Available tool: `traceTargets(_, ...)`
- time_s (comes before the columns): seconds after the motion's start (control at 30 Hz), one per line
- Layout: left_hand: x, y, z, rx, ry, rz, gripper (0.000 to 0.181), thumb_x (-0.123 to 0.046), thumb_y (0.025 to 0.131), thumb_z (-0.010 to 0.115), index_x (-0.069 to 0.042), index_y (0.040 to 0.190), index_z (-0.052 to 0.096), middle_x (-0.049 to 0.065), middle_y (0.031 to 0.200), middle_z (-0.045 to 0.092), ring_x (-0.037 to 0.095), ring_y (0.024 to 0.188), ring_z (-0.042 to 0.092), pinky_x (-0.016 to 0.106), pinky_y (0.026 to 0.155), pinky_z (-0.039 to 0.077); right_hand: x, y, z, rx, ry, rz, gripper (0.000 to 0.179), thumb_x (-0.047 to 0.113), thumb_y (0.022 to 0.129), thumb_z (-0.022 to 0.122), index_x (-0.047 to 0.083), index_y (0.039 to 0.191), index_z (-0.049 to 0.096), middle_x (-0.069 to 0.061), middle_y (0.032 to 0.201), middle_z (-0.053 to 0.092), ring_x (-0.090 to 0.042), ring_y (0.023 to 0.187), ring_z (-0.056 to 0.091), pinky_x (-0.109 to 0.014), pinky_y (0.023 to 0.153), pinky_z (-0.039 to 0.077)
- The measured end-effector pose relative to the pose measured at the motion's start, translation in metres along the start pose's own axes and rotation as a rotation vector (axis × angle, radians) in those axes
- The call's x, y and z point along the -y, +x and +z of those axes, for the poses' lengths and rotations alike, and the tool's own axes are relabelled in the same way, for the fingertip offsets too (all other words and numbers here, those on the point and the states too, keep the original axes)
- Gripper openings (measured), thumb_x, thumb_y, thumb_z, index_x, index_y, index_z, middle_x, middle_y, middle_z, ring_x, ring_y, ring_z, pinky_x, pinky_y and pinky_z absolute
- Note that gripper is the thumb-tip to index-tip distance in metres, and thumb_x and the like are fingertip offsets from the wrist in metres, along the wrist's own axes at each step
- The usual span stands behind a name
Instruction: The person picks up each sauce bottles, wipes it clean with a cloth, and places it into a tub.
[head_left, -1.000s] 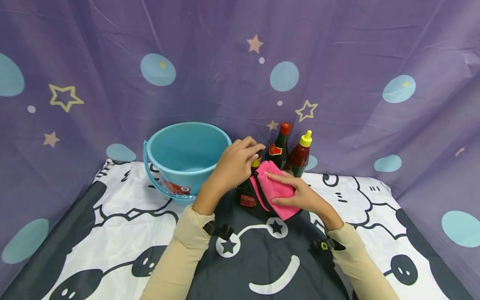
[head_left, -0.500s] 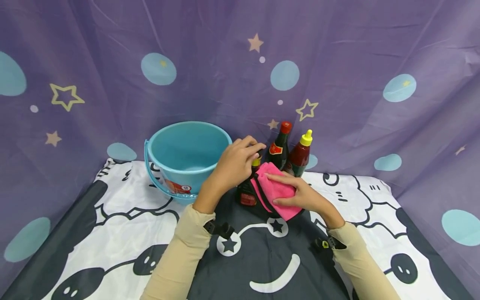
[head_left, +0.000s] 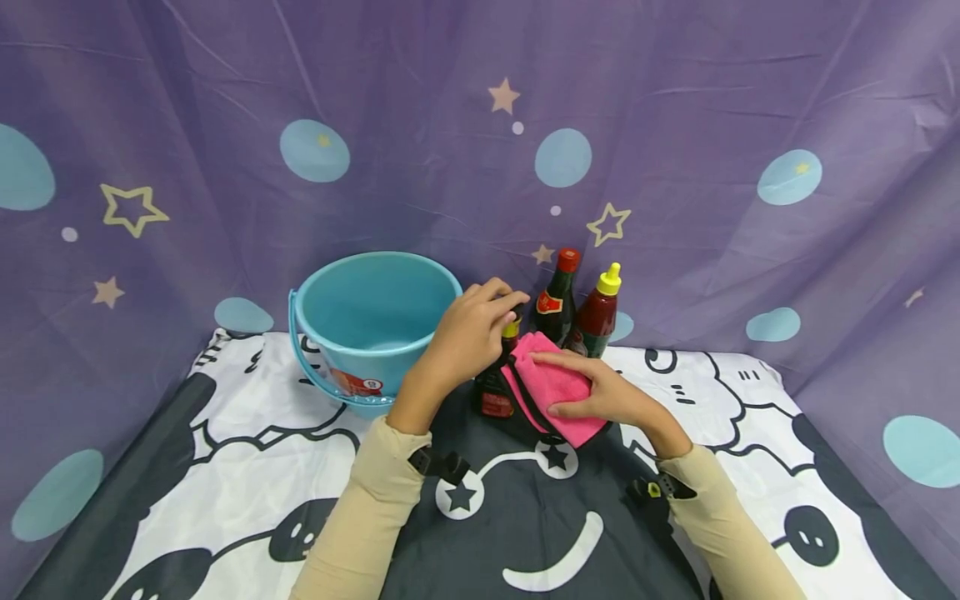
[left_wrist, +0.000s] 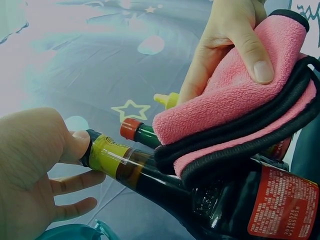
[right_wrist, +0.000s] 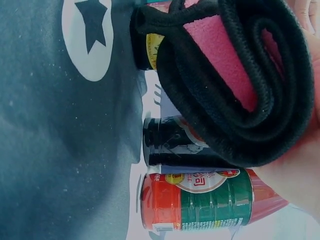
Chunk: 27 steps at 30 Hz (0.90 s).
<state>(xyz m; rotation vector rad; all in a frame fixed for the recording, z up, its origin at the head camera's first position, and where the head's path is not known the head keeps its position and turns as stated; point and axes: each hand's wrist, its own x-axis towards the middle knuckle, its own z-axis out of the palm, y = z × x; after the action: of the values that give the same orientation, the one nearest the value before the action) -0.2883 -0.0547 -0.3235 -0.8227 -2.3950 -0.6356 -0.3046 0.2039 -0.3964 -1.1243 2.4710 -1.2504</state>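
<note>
"What is the left hand (head_left: 467,335) doing?"

"Thumb and fingers pinch the black cap of a dark sauce bottle (left_wrist: 161,186), which stands on the printed cover (head_left: 465,550). Two other fingers extend past the cap, apart from each other."

"And the right hand (head_left: 613,393)?"

"Its thumb and fingers grip a folded pink cloth (head_left: 557,385) with black edging, at the right side of that bottle. I can't tell whether the cloth presses on the glass."

"What stands around them?"

"A red-capped bottle (head_left: 552,310) and a yellow-capped sauce bottle (head_left: 597,320) behind the cloth, and a blue bucket (head_left: 352,354) just left of the left hand."
</note>
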Motion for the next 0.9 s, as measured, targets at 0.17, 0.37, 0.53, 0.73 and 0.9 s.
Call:
traceTargets(0.17, 0.0, 0.0, 0.0, 0.008, -0.002, -0.006, 0.03, -0.01, 0.103, 0.057, -0.011, 0.13, 0.069, 0.008, 0.117, 0.065, 0.028, 0.097, 0.059, 0.042, 0.087, 0.051, 0.005, -0.001, -0.005, 0.017, -0.014, -0.007, 0.073, 0.015, 0.086, 0.082, 0.023, 0.151, 0.05, -0.011, 0.143, 0.051, -0.025, 0.099, 0.06, -0.033, 0.075, 0.059)
traceTargets(0.37, 0.001, -0.001, 0.0, 0.002, -0.009, -0.003, 0.03, -0.01, 0.103, 0.057, -0.01, 0.13, 0.07, 0.008, 0.116, 0.065, 0.028, 0.096, 0.058, 0.041, 0.085, 0.051, 0.022, -0.008, -0.019, 0.02, -0.019, -0.027, 0.07, 0.014, 0.087, 0.081, 0.022, 0.15, 0.051, -0.009, 0.149, 0.047, -0.022, 0.111, 0.053, -0.033, 0.076, 0.059)
traceTargets(0.53, 0.002, -0.002, -0.001, 0.001, 0.001, -0.002, 0.03, -0.011, 0.103, 0.056, -0.011, 0.129, 0.07, 0.007, 0.115, 0.065, 0.028, 0.096, 0.058, 0.042, 0.085, 0.051, 0.041, -0.018, -0.034, -0.113, -0.035, -0.066, 0.07, 0.007, 0.083, 0.083, 0.02, 0.146, 0.054, -0.008, 0.122, 0.059, -0.021, 0.088, 0.062, -0.033, 0.066, 0.059)
traceTargets(0.73, 0.001, -0.001, -0.002, 0.0, -0.02, -0.02, 0.029, -0.011, 0.103, 0.057, -0.011, 0.128, 0.071, 0.005, 0.114, 0.065, 0.027, 0.098, 0.059, 0.041, 0.088, 0.051, 0.061, -0.021, -0.043, -0.366, 0.034, -0.05, 0.076, -0.003, 0.077, 0.083, 0.018, 0.144, 0.055, -0.004, 0.115, 0.06, -0.023, 0.089, 0.062, -0.031, 0.066, 0.057)
traceTargets(0.9, 0.001, -0.001, -0.001, -0.002, -0.039, -0.035, 0.03, -0.011, 0.103, 0.057, -0.007, 0.13, 0.07, 0.006, 0.115, 0.065, 0.027, 0.1, 0.06, 0.042, 0.09, 0.051, 0.062, -0.006, -0.037, -0.456, 0.161, -0.081, 0.068, -0.008, 0.082, 0.074, 0.014, 0.144, 0.055, -0.006, 0.119, 0.059, -0.024, 0.097, 0.06, -0.029, 0.069, 0.058)
